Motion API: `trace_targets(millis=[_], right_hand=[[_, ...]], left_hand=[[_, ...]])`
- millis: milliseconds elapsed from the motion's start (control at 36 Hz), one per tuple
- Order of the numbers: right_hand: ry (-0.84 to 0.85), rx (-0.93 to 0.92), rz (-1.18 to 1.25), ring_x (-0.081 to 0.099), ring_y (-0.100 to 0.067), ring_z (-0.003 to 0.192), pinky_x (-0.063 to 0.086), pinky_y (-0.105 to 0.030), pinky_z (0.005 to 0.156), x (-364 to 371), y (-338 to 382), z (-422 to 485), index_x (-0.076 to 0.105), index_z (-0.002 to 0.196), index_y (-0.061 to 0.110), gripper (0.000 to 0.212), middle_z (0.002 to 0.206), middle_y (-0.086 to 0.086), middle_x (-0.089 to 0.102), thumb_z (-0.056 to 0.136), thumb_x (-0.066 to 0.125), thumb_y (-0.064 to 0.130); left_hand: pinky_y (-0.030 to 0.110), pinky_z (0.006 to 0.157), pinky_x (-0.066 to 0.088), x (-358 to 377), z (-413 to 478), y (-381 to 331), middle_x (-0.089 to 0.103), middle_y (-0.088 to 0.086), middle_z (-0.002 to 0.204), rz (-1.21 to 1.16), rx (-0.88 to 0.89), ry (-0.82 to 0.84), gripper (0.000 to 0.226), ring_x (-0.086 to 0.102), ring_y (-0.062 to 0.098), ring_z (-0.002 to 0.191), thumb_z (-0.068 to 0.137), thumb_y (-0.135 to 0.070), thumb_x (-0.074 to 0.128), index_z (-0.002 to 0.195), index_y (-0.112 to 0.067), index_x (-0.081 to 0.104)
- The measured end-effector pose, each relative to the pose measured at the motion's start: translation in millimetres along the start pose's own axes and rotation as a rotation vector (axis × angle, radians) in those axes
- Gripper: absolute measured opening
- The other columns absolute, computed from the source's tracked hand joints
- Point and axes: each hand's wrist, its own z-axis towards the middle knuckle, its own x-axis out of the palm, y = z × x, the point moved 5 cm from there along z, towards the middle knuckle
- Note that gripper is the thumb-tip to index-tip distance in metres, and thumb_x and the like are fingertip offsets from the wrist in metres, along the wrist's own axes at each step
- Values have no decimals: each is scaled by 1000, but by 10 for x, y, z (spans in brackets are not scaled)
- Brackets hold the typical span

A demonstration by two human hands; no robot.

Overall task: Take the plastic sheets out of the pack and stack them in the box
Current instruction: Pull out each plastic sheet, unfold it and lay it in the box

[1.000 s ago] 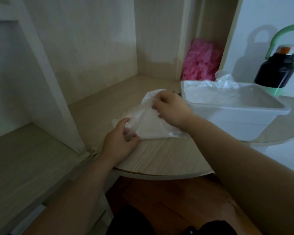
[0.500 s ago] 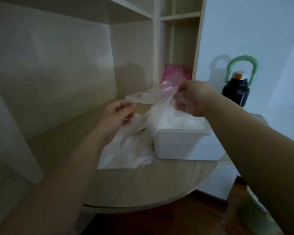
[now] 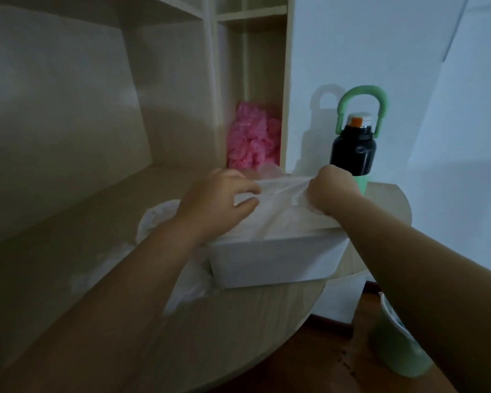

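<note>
**Plastic sheet stretched over the open box**

A thin, clear plastic sheet (image 3: 281,191) is spread between the two hands, just above the open top of the white plastic box (image 3: 275,259). Its lower part drapes down into the box. The right hand (image 3: 332,191) is curled into a fist with a corner of the sheet bunched inside it, and creases fan out from that grip towards the left. The left hand (image 3: 219,202) is at the sheet's other edge, with the forefinger stretched along the top and the thumb lower down and apart from it. I cannot tell whether these fingers actually pinch the plastic or only touch it.

The box stands on a pale wooden table (image 3: 238,336) with a rounded front edge. The pack of plastic sheets (image 3: 159,222) lies crumpled on the table, just beside the left wall of the box and partly under the left forearm.

Behind the box, a heap of pink crinkled plastic (image 3: 250,137) fills the bottom of a narrow compartment of the wooden shelf unit (image 3: 68,109). To its right, against the white wall, stands a black bottle (image 3: 353,148) with a green loop handle, its base hidden behind the right hand. A pale green container (image 3: 394,344) stands on the floor at the lower right, below the right forearm.
</note>
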Motion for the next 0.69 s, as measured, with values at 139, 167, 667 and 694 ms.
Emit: trace_targets(millis=[139,167,667,694], right_hand=[[-11,-37,-241,57,-34,101,46,-39,79,-76,23,51,53,116,-1,25,109,-17,58,93,43,4],[-9,-80,-295,56,-32,96,44,-38,75,-91,28,66,54,113,1,23,104,-16,56,93,43,5],[-147,-331,-575,49,-22,71,35,-34,56,-272,140,-54,40,114,12,31,78,-3,43,94,55,30],[-170,-353,-581,50,-23,73,35,-34,57,-306,168,-69,41,116,12,32,81,-3,43,93,56,30]], left_hand=[[39,91,47,314,123,79,70,-15,106,144,-139,471,30,61,10,97,84,-55,58,98,-34,74],[38,94,46,347,149,80,68,-15,112,209,-123,498,32,60,11,102,83,-57,59,103,-35,73],[26,92,32,-82,242,130,45,5,125,151,-190,49,54,44,25,117,80,-30,73,129,-19,56],[23,88,32,-168,208,65,46,2,118,86,-153,-13,47,47,21,111,80,-25,74,124,-17,60]])
